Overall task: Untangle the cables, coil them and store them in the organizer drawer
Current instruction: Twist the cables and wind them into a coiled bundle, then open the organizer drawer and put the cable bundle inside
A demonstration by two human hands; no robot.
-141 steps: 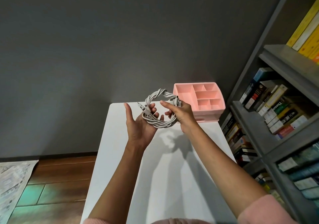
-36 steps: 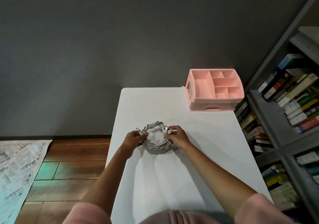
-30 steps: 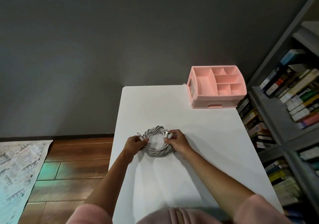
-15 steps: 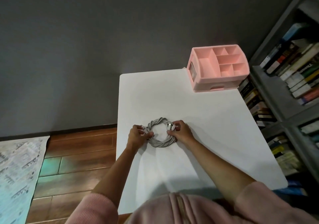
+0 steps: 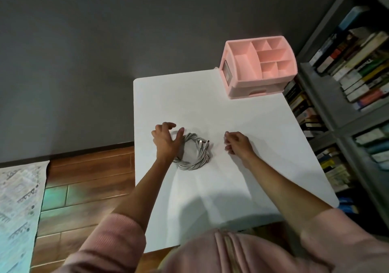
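Observation:
A ring of grey twisted cables (image 5: 194,153) lies flat on the white table (image 5: 221,112), its connector ends pointing right. My left hand (image 5: 166,141) hovers over the ring's left side with fingers spread and holds nothing. To the right of the ring, apart from it, my right hand (image 5: 236,143) is lifted with loosely curled fingers, also empty. The pink organizer (image 5: 260,66) stands at the table's far right corner. Its top compartments look empty and its drawer front is shut.
A grey bookshelf (image 5: 345,79) full of books stands close along the table's right edge. A dark wall is behind the table. Wooden floor and a patterned mat (image 5: 16,209) lie to the left.
Both hands have let go of the cable ring and pulled apart, the right one moving off to the right. The ring stays on the table.

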